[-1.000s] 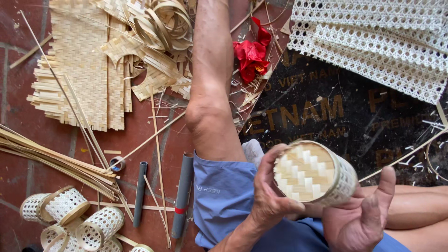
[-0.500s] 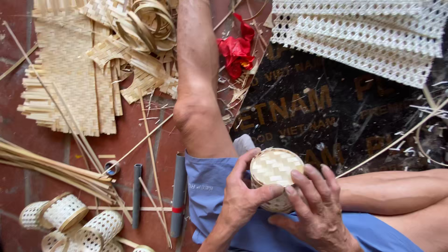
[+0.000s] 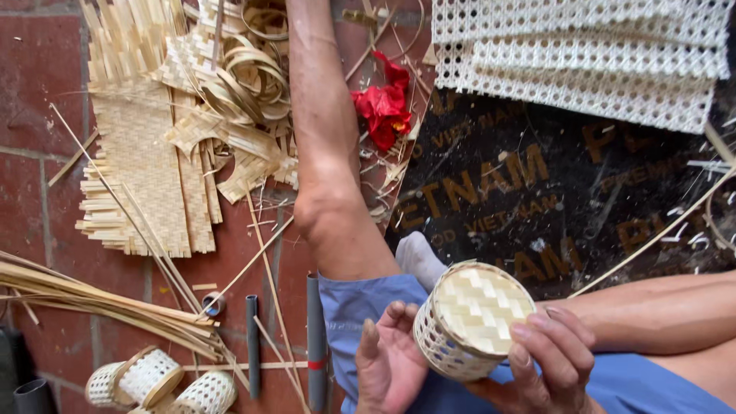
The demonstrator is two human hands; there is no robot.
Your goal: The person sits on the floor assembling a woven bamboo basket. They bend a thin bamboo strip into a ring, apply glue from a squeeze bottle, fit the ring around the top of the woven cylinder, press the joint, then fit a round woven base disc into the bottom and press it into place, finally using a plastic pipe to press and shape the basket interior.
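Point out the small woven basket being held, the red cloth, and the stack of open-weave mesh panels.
small woven basket [image 3: 479,307], head view, on its plaited flat end.
red cloth [image 3: 381,109], head view, on its crumpled middle.
mesh panels [image 3: 583,57], head view, on the upper panels' lattice.

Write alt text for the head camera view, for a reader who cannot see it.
A seated person holds a small round woven bamboo basket over their lap, right hand gripping its side, left hand open beside it. On the brick floor to the left lie flat woven mats, loose bamboo strips, finished small baskets; white mesh panels lie at top right.
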